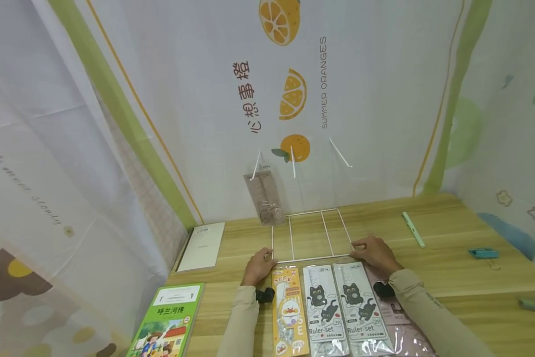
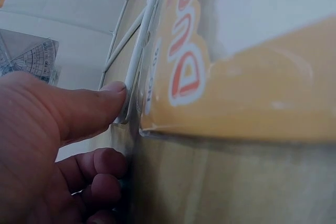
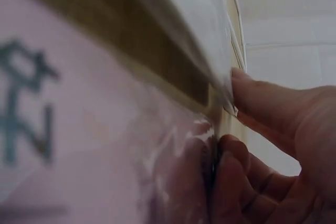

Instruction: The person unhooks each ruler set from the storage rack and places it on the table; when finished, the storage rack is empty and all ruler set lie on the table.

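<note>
Rack handling: the white wire rack [image 1: 312, 235] lies flat on the wooden table [image 1: 450, 267], its near bar just beyond a row of stationery packs. Your left hand [image 1: 259, 265] sits at the rack's near-left corner; the left wrist view shows the thumb [image 2: 89, 109] pressed against the white wire [image 2: 137, 72] with the other fingers curled below, so judge it as a pinch on that corner. Just right of it lie the yellow duck pack [image 1: 289, 310] and two cat ruler sets [image 1: 338, 307], then a pink pack [image 1: 394, 312]. Your right hand [image 1: 376, 253] pinches the near-right corner in the same way. Expect the rack to be light and stiff, though thin wire may flex if lifted from one side. Keep hold at both corners. The coated wire is likely smooth, and the glossy packs will slide easily if nudged.
</note>
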A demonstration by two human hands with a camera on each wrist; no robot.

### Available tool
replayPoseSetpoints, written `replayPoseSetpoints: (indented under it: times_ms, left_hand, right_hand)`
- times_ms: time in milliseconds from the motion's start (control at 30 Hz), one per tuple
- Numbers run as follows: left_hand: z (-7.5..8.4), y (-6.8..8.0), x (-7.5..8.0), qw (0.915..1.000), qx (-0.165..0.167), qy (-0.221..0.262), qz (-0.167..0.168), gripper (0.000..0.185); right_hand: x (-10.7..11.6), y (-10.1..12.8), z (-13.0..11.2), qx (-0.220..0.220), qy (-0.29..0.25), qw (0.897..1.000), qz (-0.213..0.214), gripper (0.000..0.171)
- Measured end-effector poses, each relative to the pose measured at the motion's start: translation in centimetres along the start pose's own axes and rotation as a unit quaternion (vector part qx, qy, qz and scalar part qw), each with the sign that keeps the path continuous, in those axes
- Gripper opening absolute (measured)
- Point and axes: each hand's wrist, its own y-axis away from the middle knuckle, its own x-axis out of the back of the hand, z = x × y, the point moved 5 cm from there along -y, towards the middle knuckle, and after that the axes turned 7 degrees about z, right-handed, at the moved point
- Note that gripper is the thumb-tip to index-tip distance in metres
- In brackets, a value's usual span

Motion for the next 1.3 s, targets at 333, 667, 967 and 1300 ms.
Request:
replayPoseSetpoints:
  times_ms: [333,667,967,1300]
  left_hand:
    - [-0.2,-0.1,0.1,0.9997,-0.008,0.021,0.008,0.041]
    - [1.6,-2.6,5.2,0.9643,-0.012,0.231,0.128,0.042]
    - [4.9,-6.3,9.2,0.9124,-0.019,0.393,0.114,0.050]
    - [6.7,-7.2,9.5,0.8833,-0.031,0.464,0.063,0.041]
  right_hand:
    - [-0.2,-0.1,0.6,-0.019,0.003,1.000,-0.008,0.042]
    - [-0.9,0.1,1.2,-0.052,-0.008,0.999,-0.016,0.042]
    - [-0.4,-0.2,1.2,-0.054,-0.014,0.998,-0.015,0.043]
    - [-0.6,-0.1,1.5,-0.055,-0.009,0.998,-0.012,0.040]
